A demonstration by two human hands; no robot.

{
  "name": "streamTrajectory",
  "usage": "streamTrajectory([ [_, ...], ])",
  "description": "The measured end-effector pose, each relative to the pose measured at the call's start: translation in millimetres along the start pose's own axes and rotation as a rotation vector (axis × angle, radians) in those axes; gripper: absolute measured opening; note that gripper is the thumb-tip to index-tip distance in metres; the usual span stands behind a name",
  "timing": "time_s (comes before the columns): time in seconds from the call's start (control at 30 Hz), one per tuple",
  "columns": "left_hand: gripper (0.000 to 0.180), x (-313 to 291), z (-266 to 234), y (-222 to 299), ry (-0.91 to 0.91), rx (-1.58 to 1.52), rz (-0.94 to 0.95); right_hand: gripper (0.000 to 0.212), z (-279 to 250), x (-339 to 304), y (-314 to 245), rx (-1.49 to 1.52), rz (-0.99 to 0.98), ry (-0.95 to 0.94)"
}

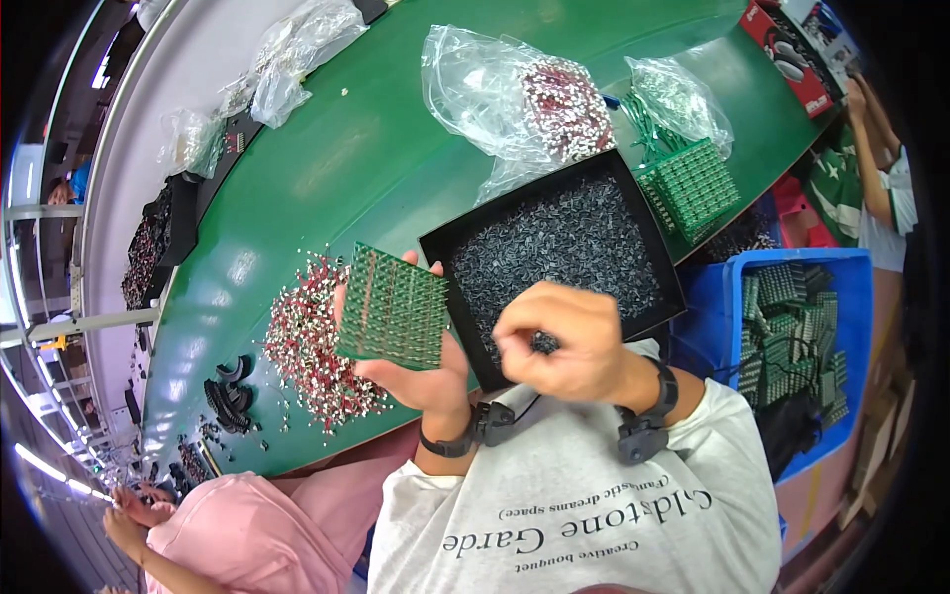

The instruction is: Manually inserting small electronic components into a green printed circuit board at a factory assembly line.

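Partly hidden behind a green circuit board [394,307], the left hand [430,383] grips it above the worktop's [327,188] near edge; the board covers part of a red-and-white heap of components [312,356]. The right hand [574,332] is curled over the near side of a black tray [646,243] of small dark parts; I cannot tell whether it pinches one. The worktop is glossy green. Beside it stand a blue bin [734,297] and a person in pink [247,535], cut off below.

Green worktable [366,129] under strip lights [40,465]
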State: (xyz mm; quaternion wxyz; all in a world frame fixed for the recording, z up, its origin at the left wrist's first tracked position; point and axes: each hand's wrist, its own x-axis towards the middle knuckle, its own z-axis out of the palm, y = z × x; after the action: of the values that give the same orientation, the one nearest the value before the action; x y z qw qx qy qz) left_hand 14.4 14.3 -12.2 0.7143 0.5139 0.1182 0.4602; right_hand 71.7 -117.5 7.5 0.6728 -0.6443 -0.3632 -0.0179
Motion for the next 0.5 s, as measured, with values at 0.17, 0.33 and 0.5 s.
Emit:
streamTrajectory([
  [0.17,0.068,11,-19,14,-0.148,-0.366,-0.292,0.016,-35,3,17,-0.416,-0.012,-0.093],
  [0.33,0.069,7,-24,15,-0.170,-0.486,-0.404,0.019,-51,-16,8,0.432,0.188,-0.005],
  [0.5,0.070,-14,-14,21,-0.256,-0.325,-0.337,0.028,-57,-16,15,1.451,0.312,0.056],
])
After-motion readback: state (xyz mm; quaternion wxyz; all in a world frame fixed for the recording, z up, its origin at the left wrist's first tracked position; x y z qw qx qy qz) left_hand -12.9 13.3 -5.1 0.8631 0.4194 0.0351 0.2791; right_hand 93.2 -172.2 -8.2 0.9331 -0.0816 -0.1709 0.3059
